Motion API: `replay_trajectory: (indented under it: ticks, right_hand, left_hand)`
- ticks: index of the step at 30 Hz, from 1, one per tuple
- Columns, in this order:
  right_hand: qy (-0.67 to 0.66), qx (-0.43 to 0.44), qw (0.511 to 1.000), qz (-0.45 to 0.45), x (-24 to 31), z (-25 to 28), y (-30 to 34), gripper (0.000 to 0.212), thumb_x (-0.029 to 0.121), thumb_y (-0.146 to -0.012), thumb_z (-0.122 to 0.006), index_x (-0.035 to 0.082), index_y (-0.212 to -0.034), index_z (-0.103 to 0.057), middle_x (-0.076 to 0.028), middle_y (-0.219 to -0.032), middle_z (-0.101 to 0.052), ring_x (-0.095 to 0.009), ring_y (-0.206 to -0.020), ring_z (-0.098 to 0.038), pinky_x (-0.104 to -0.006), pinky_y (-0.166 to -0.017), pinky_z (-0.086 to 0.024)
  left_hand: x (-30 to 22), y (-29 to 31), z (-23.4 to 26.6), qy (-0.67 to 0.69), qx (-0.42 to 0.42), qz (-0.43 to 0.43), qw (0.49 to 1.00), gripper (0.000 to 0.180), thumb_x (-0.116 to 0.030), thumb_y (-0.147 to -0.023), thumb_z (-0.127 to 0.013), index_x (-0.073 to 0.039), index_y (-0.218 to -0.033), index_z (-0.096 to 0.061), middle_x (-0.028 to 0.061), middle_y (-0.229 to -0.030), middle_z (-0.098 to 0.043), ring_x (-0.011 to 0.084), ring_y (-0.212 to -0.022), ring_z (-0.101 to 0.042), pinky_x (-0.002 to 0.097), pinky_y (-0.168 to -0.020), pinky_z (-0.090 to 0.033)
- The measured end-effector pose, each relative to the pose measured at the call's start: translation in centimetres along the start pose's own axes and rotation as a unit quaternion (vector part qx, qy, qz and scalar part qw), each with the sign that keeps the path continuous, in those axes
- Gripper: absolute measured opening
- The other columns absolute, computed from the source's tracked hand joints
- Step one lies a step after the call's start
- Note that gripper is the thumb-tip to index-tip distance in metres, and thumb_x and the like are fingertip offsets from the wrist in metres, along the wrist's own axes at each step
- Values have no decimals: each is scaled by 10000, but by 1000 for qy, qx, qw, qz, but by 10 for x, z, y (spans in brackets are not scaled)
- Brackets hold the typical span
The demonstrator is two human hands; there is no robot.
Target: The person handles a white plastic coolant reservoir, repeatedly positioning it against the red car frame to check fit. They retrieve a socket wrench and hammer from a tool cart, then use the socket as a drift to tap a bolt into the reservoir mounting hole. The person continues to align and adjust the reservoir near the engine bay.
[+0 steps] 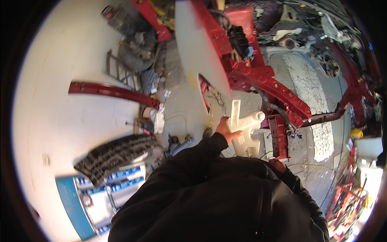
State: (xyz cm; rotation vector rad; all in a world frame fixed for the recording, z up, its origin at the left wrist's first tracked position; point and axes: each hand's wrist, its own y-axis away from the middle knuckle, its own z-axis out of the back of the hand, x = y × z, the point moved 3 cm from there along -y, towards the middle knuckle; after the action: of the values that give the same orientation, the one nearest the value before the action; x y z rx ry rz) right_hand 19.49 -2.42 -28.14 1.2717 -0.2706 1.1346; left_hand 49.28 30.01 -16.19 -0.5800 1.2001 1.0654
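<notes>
A white plastic fluid reservoir (pixel 248 139) with a round neck and an upright flat arm is held in front of my body. My left hand (pixel 224 130) grips its left side, the thumb lying across the front. My right hand (pixel 278 164) is low, just right of the reservoir and below the end of a red frame rail (pixel 279 139). Its fingers are mostly hidden, so I cannot tell what they do. Beyond the reservoir stands the stripped red front structure of a car (pixel 266 82), with a grey fender (pixel 201 52) on its left side.
A red bumper beam (pixel 115 92) and a black grille-like panel (pixel 121 151) lie to the left, by the white wall. A blue-and-white shelf unit (pixel 72 205) stands at lower left. Engine-bay parts (pixel 288 42) fill the far right. A red rack (pixel 344 205) is at lower right.
</notes>
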Motion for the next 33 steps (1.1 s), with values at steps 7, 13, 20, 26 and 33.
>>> replay_trajectory:
  ticks: [7,13,20,26,33]
  right_hand:
    - [-596,-332,715,-154,61,-63,19,312,401,-1104,-630,116,-1230,-638,-165,-1034,-764,-319,-818,-757,-466,-632,-596]
    - [-255,-654,691,-175,118,-76,21,406,333,-1039,-729,23,-1269,-605,-169,-1041,-723,-317,-906,-736,-455,-773,-607]
    - [-225,-696,622,-279,223,-166,-33,550,217,-884,-847,17,-1344,-621,-208,-1183,-688,-380,-1018,-699,-476,-901,-587]
    - [-691,-422,559,-179,307,-248,-139,1110,480,-923,-892,55,-1730,-260,-287,-1686,-438,-418,-1439,-578,-564,-956,-616]
    - [-429,-591,675,-103,309,-203,-162,1019,242,-827,-946,-18,-1647,-399,-283,-1534,-604,-380,-1429,-603,-453,-1164,-505]
  left_hand:
    - [34,-59,42,16,182,-116,976,835,-206,-802,-975,40,-1402,-450,183,-1233,-677,267,-1132,-699,428,-972,-587]
    - [61,-81,67,-47,316,-22,947,802,-126,-817,-923,27,-1406,-402,171,-1263,-639,268,-1127,-688,434,-982,-584]
    - [35,-107,71,-67,330,-56,940,760,-117,-819,-937,6,-1381,-442,158,-1290,-643,258,-1173,-657,424,-1048,-545]
    - [26,-113,61,22,324,-10,946,736,-74,-856,-906,3,-1420,-439,154,-1376,-624,252,-1251,-618,422,-1111,-498]
    - [45,-96,49,130,336,-47,932,663,-47,-914,-845,21,-1447,-457,149,-1391,-610,240,-1262,-608,414,-1125,-485]
